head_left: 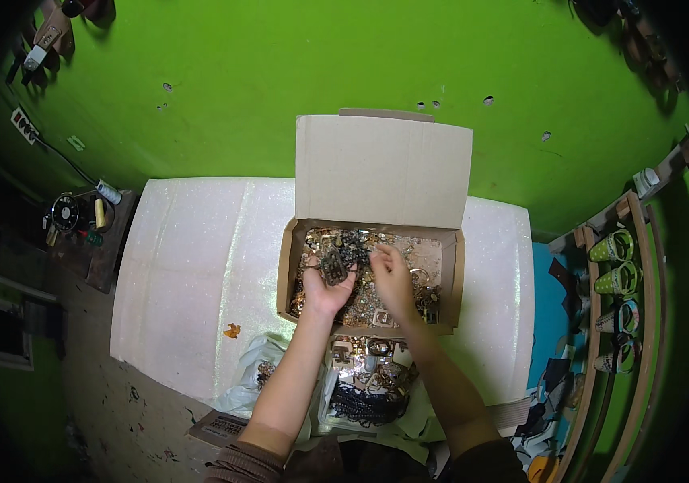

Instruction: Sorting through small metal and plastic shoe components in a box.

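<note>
An open cardboard box [458, 278] stands before me, its bottom covered with many small metallic and beaded trinkets [376, 294]. Over its left half, my left hand [327, 298] is palm up with several dark metal pieces in it; one looks like a rectangular buckle [333, 266]. Dark shiny beads [356, 244] lie just beyond its fingers. To the right, my right hand [392, 282] hovers over the box with its fingers curled and tips drawn together. Whatever is between those tips is too small to make out.
The raised lid [384, 169] stands against the green wall. Nearer me, a clear bag [368, 370] holds buckles and dark bead strands, beside a pale plastic bag [252, 366]. An orange scrap [232, 331] lies on the white sparkly table cover [191, 274]. Sandals [618, 278] hang on a right-hand rack.
</note>
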Available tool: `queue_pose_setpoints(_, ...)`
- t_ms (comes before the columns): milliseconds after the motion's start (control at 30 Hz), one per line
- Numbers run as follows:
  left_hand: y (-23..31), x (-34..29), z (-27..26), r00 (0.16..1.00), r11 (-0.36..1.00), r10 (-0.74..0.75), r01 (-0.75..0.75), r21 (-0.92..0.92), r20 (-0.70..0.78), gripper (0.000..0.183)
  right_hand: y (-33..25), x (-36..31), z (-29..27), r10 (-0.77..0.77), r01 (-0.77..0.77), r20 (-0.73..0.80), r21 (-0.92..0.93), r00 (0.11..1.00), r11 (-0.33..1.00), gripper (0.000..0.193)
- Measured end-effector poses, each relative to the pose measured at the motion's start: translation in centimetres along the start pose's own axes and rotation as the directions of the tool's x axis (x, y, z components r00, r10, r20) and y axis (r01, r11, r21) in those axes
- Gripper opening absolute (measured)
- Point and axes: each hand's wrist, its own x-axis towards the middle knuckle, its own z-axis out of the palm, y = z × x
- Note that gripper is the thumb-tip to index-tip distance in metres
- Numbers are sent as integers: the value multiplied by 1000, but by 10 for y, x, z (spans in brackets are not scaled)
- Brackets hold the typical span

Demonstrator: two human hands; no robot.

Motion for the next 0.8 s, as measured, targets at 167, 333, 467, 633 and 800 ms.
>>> queue_pose_setpoints(167, -9, -8, -2, 972, 973, -223, 217, 77, 77, 35, 24, 17, -13, 442, -727, 611, 669, 657, 156, 27)
queue_pose_setpoints(333, -20, -9, -1, 973, 964, -226, 217, 150, 44, 30, 11, 20, -20, 445, -672, 503, 545, 741, 502, 22)
queue_pose_setpoints(467, -25, -5, -7, 979, 969, -203, 196, 148, 29, 29, -31, 13, -34, 327, -365, 277, 97, 903, 926, 30)
queue_pose_setpoints(633, -35, -3, -7, 964, 970, -241, 237, 53, 115, 29, -29, 11, -32, 83, -97, 189, 67, 979, 993, 24)
queue_pose_setpoints(800, -37, -10, 3, 980, 988, -157, 157, 13, 121, 32, -49, 8, -37, -122, 112, 173, 62, 977, 992, 21)
